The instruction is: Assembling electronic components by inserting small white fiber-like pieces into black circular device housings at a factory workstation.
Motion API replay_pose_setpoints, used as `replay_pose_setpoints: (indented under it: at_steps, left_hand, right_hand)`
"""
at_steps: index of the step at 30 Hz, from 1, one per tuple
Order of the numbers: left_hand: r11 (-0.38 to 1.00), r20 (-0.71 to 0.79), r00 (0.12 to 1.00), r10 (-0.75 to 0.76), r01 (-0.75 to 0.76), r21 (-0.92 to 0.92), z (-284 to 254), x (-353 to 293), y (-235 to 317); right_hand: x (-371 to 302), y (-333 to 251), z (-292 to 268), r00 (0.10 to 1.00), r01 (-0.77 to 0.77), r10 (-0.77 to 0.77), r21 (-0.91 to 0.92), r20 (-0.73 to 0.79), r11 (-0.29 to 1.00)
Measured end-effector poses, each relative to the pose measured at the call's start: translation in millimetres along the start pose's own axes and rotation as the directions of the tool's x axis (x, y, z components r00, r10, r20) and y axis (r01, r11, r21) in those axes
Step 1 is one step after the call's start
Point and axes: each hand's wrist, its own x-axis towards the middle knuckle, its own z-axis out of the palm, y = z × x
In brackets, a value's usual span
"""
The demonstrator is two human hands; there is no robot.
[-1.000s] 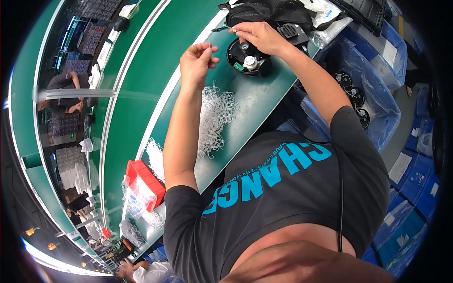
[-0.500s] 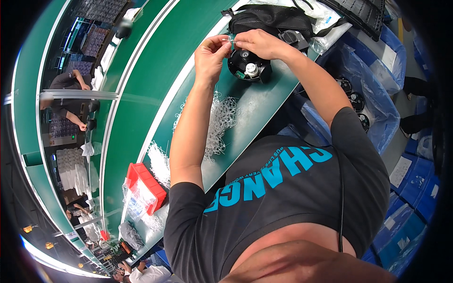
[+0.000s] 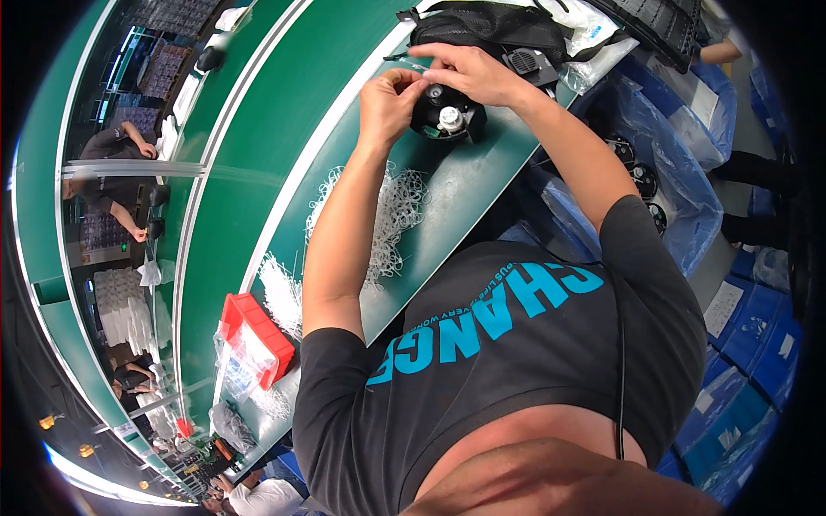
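Observation:
My left hand is closed in a pinch at the far edge of a round black device with a white round knob-like part on it. My right hand meets it there from the right, thumb near the left fingertips and index finger reaching over them. What the fingers of both hands hold is hidden; a sliver of something pale shows by them. The device rests on the green worktop. Under and beside my left forearm lies a loose heap of thin white looped strips, with a bundle of straight white strips farther left.
A red bin with clear plastic bags stands on the bench at left. Behind the device lie a black mesh bag and a small speaker-like box. Blue lined crates with black round parts stand at right. Beyond the green conveyor a person works.
Both hands have come down closer to the black device, and a short pale strip that showed between the fingertips is now mostly hidden. The right index finger has stretched out leftward.

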Motion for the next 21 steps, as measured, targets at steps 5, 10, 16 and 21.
replay_pose_setpoints:
  at_steps: [5,10,16,21]
  left_hand:
    - [0.983,-0.003,0.999,0.034,-0.032,0.183,5,-1,10]
    - [0.896,0.031,0.990,0.141,-0.141,0.420,8,-2,8]
    - [0.838,0.122,0.972,0.201,-0.235,0.493,13,1,7]
    - [0.805,0.080,0.946,0.313,-0.309,0.506,23,2,6]
  right_hand:
    - [-1,11,7,0.982,-0.011,0.004,-0.033,-0.187,0.999]
    - [-1,19,-5,0.945,-0.182,0.299,0.549,-0.131,0.816]
    - [-17,9,-26,0.990,-0.124,0.129,-0.084,0.059,0.989]
    - [-15,18,-31,0.984,0.166,-0.135,-0.322,0.115,0.932]
